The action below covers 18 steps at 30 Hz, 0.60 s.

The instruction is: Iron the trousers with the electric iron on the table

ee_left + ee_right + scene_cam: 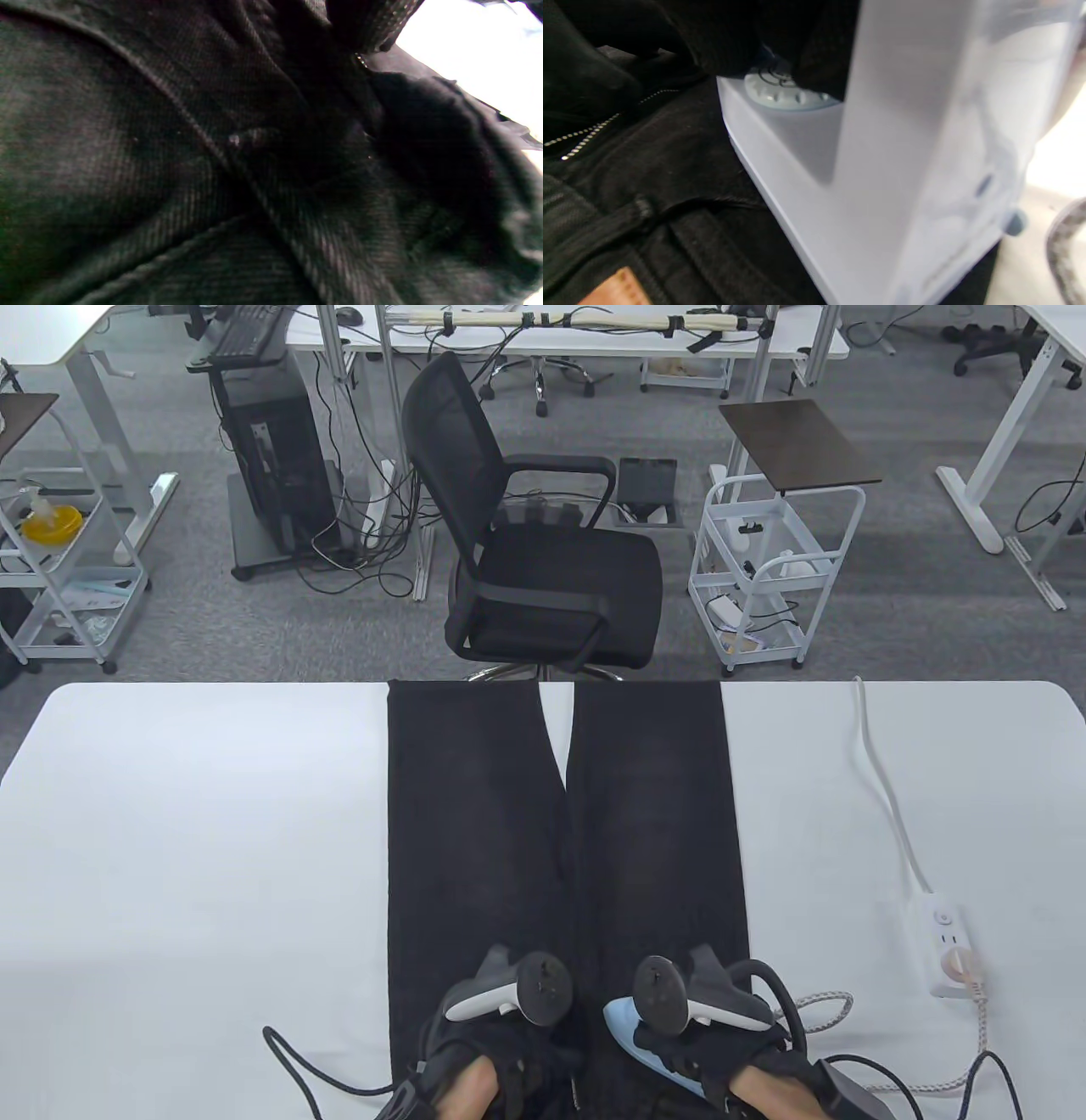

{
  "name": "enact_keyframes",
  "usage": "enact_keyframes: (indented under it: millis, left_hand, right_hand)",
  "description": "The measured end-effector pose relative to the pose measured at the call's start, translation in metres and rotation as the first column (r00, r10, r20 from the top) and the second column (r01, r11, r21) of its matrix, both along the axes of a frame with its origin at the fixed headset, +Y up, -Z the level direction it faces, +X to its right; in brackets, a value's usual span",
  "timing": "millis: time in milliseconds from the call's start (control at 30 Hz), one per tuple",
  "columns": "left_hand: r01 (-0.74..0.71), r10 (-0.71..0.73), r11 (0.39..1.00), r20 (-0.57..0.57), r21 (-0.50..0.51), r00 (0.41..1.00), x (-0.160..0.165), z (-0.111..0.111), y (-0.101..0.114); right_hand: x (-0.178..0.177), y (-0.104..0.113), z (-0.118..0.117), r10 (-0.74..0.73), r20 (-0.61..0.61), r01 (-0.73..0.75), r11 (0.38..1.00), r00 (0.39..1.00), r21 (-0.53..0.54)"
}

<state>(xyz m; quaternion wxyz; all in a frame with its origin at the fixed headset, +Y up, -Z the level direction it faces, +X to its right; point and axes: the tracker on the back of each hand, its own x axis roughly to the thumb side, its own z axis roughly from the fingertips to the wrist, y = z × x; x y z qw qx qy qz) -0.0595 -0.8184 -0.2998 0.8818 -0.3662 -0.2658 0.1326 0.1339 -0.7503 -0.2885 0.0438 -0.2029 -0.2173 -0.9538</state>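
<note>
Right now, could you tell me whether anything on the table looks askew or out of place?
Nothing stands out. The black trousers lie flat and straight, legs towards the far edge. The light blue iron sits on the waist end under the right hand, and its cord loops to the power strip.

It was an office or lab room: grey carpet (891,585), a black mesh swivel chair (543,560), white height-adjustable desks (1010,432), a black computer tower (271,466) trailing cables, and white wire trolleys (768,568) stood beyond the white worktop (195,848).
</note>
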Motion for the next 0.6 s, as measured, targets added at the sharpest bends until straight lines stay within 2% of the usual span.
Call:
enact_keyframes:
  millis: [133, 300, 367, 400, 500, 567, 600]
  left_hand:
    - [0.007, -0.007, 1.0, 0.008, -0.001, 1.0, 0.002, 0.0, 0.0]
    - [0.017, -0.017, 1.0, 0.016, 0.002, 1.0, 0.003, 0.001, 0.0]
    - [0.018, -0.018, 1.0, 0.018, 0.002, 1.0, 0.003, 0.001, 0.0]
    - [0.019, -0.019, 1.0, 0.019, 0.003, 1.0, 0.003, 0.001, 0.0]
    - [0.023, -0.023, 1.0, 0.021, 0.004, 1.0, 0.003, 0.001, 0.0]
    - [0.024, -0.024, 1.0, 0.022, 0.005, 0.999, 0.003, 0.002, 0.0]
    - [0.024, -0.024, 1.0, 0.022, 0.004, 0.999, 0.003, 0.002, 0.0]
  right_hand:
    - [-0.001, -0.001, -0.015, 0.015, 0.012, -0.016, 0.999, 1.0, 0.035]
    - [-0.003, -0.002, -0.054, 0.029, 0.077, -0.036, 0.995, 0.997, 0.092]
    - [-0.003, -0.002, -0.075, 0.019, 0.113, -0.03, 0.995, 0.993, 0.094]
    - [-0.002, -0.002, -0.093, 0.004, 0.158, -0.013, 0.998, 0.987, 0.058]
    - [0.0, -0.002, -0.127, 0.053, 0.218, -0.071, 0.994, 0.975, 0.078]
    - [0.006, -0.003, -0.149, 0.018, 0.297, -0.03, 0.999, 0.955, 0.034]
    - [0.009, -0.005, -0.158, 0.004, 0.335, -0.022, 0.999, 0.942, 0.049]
